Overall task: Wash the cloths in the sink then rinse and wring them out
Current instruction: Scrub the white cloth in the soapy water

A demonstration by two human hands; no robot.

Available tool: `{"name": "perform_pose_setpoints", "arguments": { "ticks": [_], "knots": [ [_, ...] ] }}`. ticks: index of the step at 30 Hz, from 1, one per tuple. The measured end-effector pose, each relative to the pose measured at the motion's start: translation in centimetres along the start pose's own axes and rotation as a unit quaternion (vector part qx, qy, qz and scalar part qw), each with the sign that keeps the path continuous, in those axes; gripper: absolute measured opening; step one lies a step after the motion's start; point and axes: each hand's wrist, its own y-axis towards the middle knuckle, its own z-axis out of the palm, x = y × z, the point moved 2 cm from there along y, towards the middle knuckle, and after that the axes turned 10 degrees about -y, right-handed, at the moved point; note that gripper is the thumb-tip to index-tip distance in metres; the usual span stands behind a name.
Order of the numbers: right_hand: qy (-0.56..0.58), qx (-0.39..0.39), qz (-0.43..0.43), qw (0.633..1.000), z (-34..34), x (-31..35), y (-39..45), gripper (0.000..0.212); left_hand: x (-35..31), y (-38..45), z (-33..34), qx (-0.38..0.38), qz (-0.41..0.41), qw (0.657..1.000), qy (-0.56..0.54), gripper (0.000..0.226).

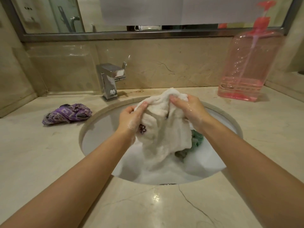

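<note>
A wet white towel (164, 134) with a small dark embroidered flower hangs above the round sink (98, 124), its lower end dipping into soapy foam. My left hand (131, 117) grips its left upper edge, suds on the knuckles. My right hand (189, 107) grips the bunched top on the right. A green cloth (197, 139) lies in the foam under the towel, partly hidden. A crumpled purple patterned cloth (67, 113) rests on the counter left of the sink.
A chrome faucet (110, 79) stands behind the sink at the left, no water running. A large pink pump bottle (248, 63) stands at the back right on the marble counter (148, 206). A mirror runs along the wall.
</note>
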Motion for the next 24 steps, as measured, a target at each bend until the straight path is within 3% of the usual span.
{"name": "perform_pose_setpoints", "arguments": {
  "ticks": [3,5,9,11,13,14,16,20,24],
  "knots": [
    [-0.016,0.160,-0.027,0.987,1.8,0.5,-1.3,0.029,-0.3,-0.3,0.3,-0.004,0.022,1.000,-0.016,0.032],
    [-0.057,0.193,-0.024,0.979,2.9,0.5,-1.9,0.028,-0.3,-0.6,0.3,0.015,0.058,0.998,0.024,0.034],
    [-0.125,0.069,-0.031,0.989,3.5,0.4,-1.7,0.017,0.1,-1.5,1.4,0.142,0.016,0.989,0.026,0.053],
    [-0.144,-0.004,-0.030,0.989,3.2,0.4,-1.6,0.015,0.2,-1.4,1.9,0.147,0.059,0.978,0.136,0.071],
    [-0.140,-0.074,-0.026,0.987,2.6,0.9,-1.6,0.012,0.7,-1.2,1.9,0.141,0.111,0.932,0.314,0.101],
    [-0.124,-0.108,-0.022,0.986,2.2,1.2,-1.5,0.016,0.8,-1.3,1.7,0.143,0.097,0.922,0.346,0.110],
    [-0.036,-0.150,-0.006,0.988,1.4,1.8,-1.4,0.037,0.8,-1.6,1.3,0.174,0.011,0.939,0.296,0.115],
    [0.279,-0.088,0.013,0.956,1.4,2.8,-1.5,0.065,1.1,-2.2,1.5,0.253,-0.123,0.952,0.125,0.095],
    [0.392,0.020,-0.028,0.920,2.4,3.2,-1.4,0.056,0.5,-2.1,2.0,0.304,-0.069,0.950,-0.003,0.093]
  ]
}}
